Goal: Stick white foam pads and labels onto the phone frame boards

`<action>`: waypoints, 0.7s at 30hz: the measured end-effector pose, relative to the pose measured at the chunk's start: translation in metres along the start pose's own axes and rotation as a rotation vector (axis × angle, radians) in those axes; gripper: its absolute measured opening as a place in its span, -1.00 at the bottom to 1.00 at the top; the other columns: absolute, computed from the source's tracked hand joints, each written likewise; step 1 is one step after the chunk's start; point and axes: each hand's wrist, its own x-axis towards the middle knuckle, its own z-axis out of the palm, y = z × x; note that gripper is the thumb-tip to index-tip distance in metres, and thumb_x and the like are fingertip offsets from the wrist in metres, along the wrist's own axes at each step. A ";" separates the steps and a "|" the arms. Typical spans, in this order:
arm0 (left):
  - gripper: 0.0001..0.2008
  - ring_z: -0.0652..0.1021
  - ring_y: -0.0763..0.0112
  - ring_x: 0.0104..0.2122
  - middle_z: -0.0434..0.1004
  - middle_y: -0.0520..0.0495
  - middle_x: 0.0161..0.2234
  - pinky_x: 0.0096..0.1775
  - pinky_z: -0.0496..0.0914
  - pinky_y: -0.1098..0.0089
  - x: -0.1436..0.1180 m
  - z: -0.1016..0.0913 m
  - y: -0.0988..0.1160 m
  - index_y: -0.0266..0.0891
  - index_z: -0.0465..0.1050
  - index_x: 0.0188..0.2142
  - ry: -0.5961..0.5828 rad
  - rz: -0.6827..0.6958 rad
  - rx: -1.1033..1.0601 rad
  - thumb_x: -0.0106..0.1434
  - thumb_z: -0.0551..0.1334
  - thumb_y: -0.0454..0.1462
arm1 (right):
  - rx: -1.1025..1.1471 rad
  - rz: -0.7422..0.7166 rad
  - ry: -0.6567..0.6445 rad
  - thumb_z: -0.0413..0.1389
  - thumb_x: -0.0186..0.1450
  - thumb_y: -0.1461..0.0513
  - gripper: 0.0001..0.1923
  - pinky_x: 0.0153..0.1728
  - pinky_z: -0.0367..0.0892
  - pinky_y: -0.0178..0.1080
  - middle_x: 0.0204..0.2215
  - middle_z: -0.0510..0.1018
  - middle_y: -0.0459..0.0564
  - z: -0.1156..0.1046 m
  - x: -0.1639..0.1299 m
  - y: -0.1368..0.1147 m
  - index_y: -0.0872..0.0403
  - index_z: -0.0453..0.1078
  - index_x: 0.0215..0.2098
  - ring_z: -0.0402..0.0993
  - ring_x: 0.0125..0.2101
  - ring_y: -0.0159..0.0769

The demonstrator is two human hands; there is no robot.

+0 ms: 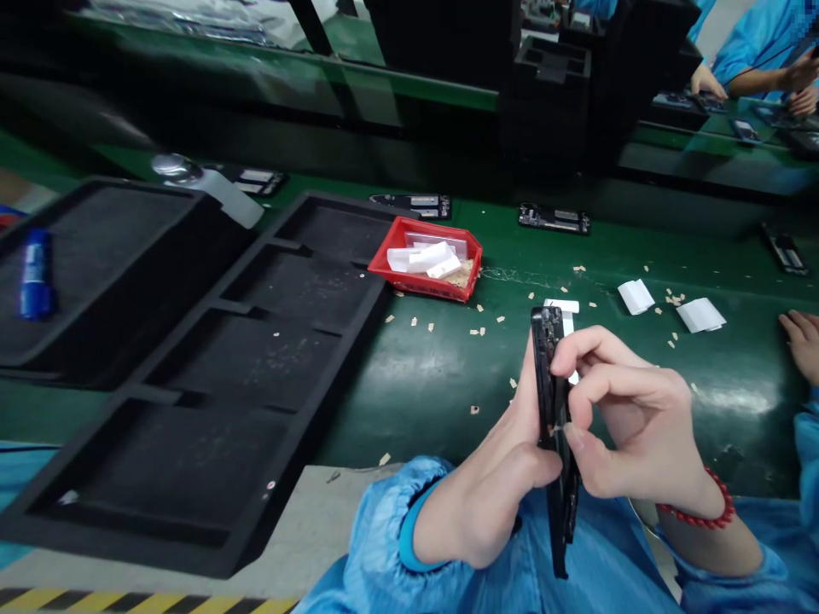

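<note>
Phone frame (555,426), black and slim, stands on edge between my hands above the green belt (415,375). My left hand (492,486) is closed around its lower half. My right hand (630,426) pinches at its side edge, thumb and forefinger closed on something too small to identify. I judge the work mid-step: white liner slips (700,314) and tan scraps (477,331) lie discarded, and the black foam tray (211,375) shows no units loaded.
</note>
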 end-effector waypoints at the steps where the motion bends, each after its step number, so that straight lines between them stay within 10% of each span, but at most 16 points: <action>1: -0.13 -0.10 -0.01 0.46 -0.17 0.32 0.47 0.40 -0.04 -0.01 -0.001 0.000 0.001 0.08 -0.27 0.46 0.008 -0.010 0.004 0.19 -0.04 -0.37 | -0.001 0.002 -0.001 0.17 0.01 0.48 -0.80 -0.30 0.42 -0.33 -0.27 0.47 -0.05 0.000 0.001 0.000 0.08 0.36 -0.56 0.46 -0.28 -0.37; 21: -0.35 -0.26 0.02 0.46 -0.07 0.24 0.47 0.43 -0.29 0.02 0.010 0.002 -0.013 -0.01 -0.01 0.44 0.048 0.110 -0.221 0.37 0.05 -0.21 | 0.031 0.029 0.007 0.15 0.00 0.50 -0.80 -0.28 0.40 -0.34 -0.25 0.45 -0.08 0.001 0.002 0.000 0.09 0.36 -0.55 0.46 -0.28 -0.43</action>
